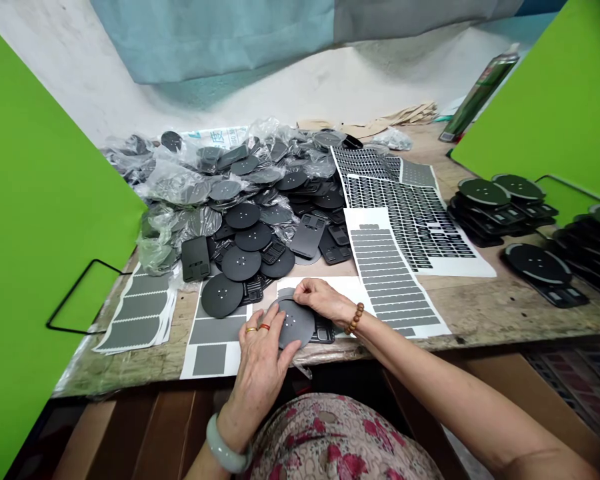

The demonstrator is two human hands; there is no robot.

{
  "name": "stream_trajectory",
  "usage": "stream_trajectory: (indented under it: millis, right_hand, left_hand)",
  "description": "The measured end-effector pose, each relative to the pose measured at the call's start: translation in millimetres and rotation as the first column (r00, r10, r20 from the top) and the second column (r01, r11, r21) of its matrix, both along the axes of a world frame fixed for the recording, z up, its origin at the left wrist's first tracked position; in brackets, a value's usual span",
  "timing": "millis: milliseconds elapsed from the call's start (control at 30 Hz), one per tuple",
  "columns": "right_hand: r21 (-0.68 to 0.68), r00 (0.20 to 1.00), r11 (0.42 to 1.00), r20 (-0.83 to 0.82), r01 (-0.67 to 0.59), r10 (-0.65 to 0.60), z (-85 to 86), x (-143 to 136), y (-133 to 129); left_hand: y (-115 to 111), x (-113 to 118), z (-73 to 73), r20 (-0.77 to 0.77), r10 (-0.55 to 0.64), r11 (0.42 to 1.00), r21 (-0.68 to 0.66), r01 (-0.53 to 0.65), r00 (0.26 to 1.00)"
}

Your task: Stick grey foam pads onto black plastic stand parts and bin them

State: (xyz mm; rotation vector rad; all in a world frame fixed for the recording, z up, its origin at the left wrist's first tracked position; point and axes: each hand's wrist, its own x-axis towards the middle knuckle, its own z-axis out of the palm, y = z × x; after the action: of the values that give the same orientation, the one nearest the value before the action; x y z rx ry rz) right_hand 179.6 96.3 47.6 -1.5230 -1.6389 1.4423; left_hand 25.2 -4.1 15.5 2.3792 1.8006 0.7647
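Note:
A round black plate with small holes in its middle lies at the table's front edge, on a black base with slots. My left hand holds it from the left, fingers over its rim and thumb at the near side. At its far rim my right hand is closed in a pinch. A grey curved strip shows beside those fingertips; its pinched end is hidden. White sheets with grey stickers lie under and beside the work.
Black plates and bases, many in clear plastic bags, are heaped behind my hands. Sticker sheets lie right of them. Stacked pieces with grey arcs stand far right, near a spray can. Green panels flank the table.

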Motion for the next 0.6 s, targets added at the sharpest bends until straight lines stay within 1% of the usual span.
stream_trajectory:
  millis: [167,267,433,500,600]
  right_hand:
    - [0.004,1.0,1.0,0.0,0.008,-0.008,-0.4,0.1,0.2]
    - [-0.01,0.999,1.0,-0.032,0.004,-0.004,-0.1,1.4,0.9]
    - [-0.056,0.99,0.996,-0.122,-0.073,0.066,-1.7,3.8,4.1]
    - [-0.055,0.99,0.995,-0.124,-0.082,0.074,-2.5,3.8,5.0]
    - [-0.052,0.994,0.997,-0.089,-0.062,0.057,-2.2,2.7,5.1]
  left_hand:
    - [1.4,0.7,-3.1,-0.009,0.002,1.0,0.013,-0.002,1.0]
    - [-1.0,0.3,-4.6,-0.001,-0.009,1.0,0.026,0.009,1.0]
    - [-3.6,0.1,-6.2,0.013,-0.019,0.999,0.037,0.019,1.0]
    - [-3.2,0.1,-6.7,0.016,-0.019,0.999,0.046,0.019,1.0]
    - [-2.1,0.2,-7.3,0.015,-0.021,0.998,0.053,0.02,1.0]
